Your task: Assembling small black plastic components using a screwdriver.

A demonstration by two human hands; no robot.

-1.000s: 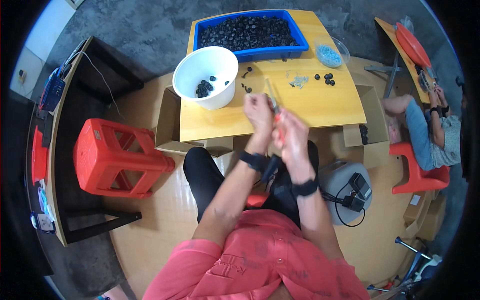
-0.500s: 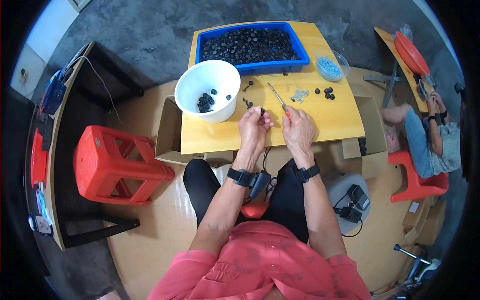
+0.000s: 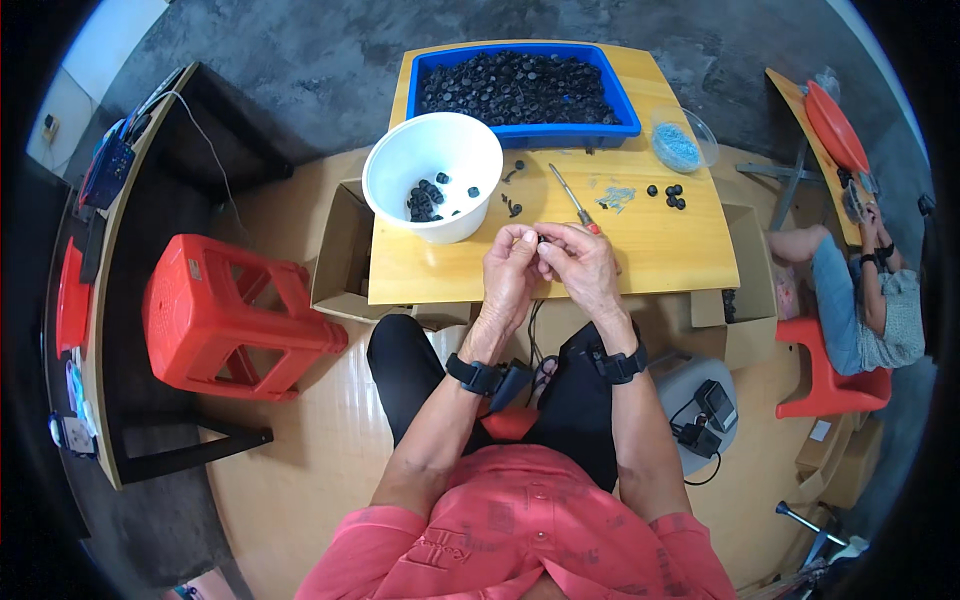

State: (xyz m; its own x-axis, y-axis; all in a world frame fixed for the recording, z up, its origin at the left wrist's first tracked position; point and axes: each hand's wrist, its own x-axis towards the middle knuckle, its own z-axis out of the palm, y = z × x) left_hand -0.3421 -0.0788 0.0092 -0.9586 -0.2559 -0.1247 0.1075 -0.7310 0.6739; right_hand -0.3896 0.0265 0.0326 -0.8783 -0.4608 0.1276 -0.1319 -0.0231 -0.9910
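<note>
My left hand [image 3: 510, 268] and my right hand [image 3: 588, 268] meet over the table's near edge. Fingertips of both pinch a small black plastic piece [image 3: 541, 239], mostly covered by the fingers. Just beyond the right knuckles lies a screwdriver [image 3: 572, 195] with a red handle, its shaft pointing away to the left. Ahead of my left hand stands a white bucket [image 3: 400, 150] holding several black caps [image 3: 424, 200]. Loose black scraps [image 3: 515, 209] lie between bucket and screwdriver. To the right are a small pile of pale screw-like bits [image 3: 615, 198] and several round black caps [image 3: 675, 198].
A blue tray [image 3: 630, 128] heaped with black parts fills the table's [image 3: 640, 265] far side. Beside it sits a clear tub [image 3: 705, 150] of light-blue bits. A red stool [image 3: 195, 310] stands left. Open cardboard boxes [image 3: 750, 300] flank the table. Another person [image 3: 870, 290] sits at far right.
My right hand has come off the screwdriver handle and moved left to join my left hand at the black piece. The whole view has shifted slightly.
</note>
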